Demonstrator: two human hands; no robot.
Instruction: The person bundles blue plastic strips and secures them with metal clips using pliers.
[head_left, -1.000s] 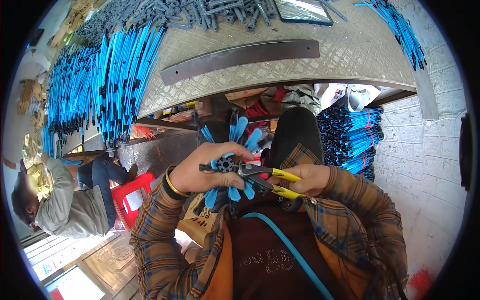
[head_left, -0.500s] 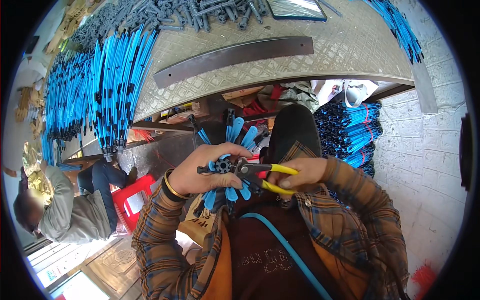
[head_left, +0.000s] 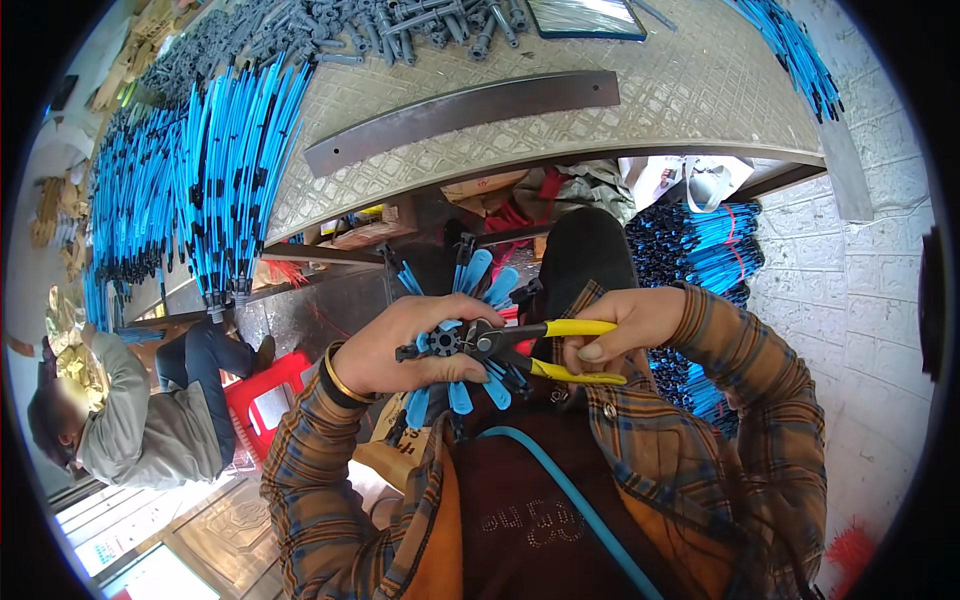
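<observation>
Black hub (head_left: 442,342) sits in left fingers (head_left: 466,307), right fingers (head_left: 606,341) gripping yellow-handled pliers (head_left: 556,328) apparently touching it.

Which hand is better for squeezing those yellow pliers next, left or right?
Probably the right hand: it holds the yellow pliers by the handles, while the left hand is busy gripping the black hub.

Left hand (head_left: 405,345) covers part of blue-and-black bundle (head_left: 476,270); contact of yellow-handled pliers (head_left: 580,327) with black hub (head_left: 443,341) too small to tell. Dark-framed pane (head_left: 585,18) cut off above (co-worker's head (head_left: 64,405) blurred).
</observation>
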